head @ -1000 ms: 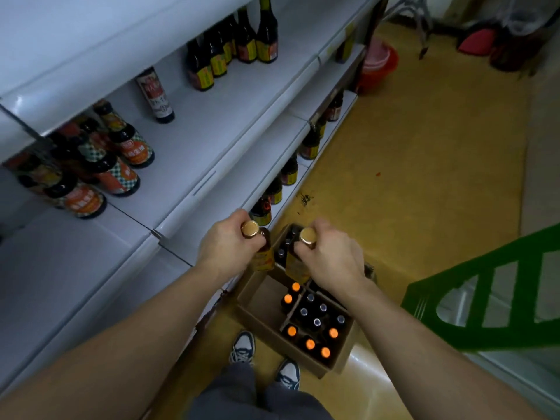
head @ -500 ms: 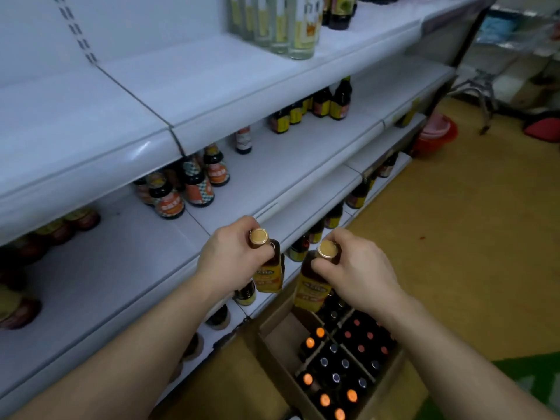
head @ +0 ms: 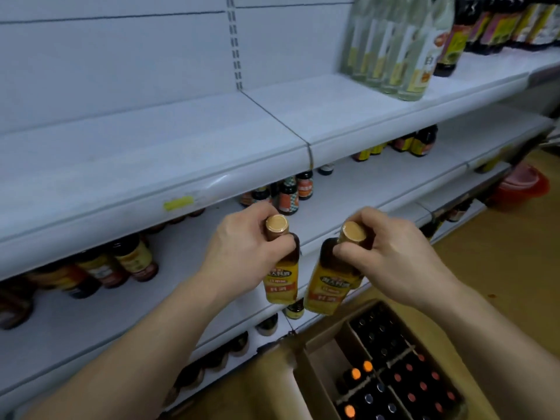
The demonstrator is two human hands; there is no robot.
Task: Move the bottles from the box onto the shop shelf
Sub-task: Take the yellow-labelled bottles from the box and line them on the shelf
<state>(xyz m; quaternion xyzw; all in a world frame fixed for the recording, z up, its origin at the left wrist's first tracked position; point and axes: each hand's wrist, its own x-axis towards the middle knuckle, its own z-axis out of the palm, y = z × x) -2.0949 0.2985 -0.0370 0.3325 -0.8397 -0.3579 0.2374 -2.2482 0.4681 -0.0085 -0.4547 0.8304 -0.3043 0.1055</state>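
- The left hand [head: 242, 253] grips a dark glass bottle with yellow label and gold cap [head: 281, 268] by its neck. The right hand [head: 391, 256] holds its twin [head: 330, 280], tilted, above the brown cardboard box [head: 318, 386].
- Level each base first (a neck grip likely gives little control), then set both on the bare white metal shelf [head: 378, 183] just beyond.

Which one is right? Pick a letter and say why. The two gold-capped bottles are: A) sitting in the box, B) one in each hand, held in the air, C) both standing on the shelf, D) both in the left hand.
B: the left hand grips one bottle by the neck, the right hand grips a second bottle the same way, and neither rests on the shelf.
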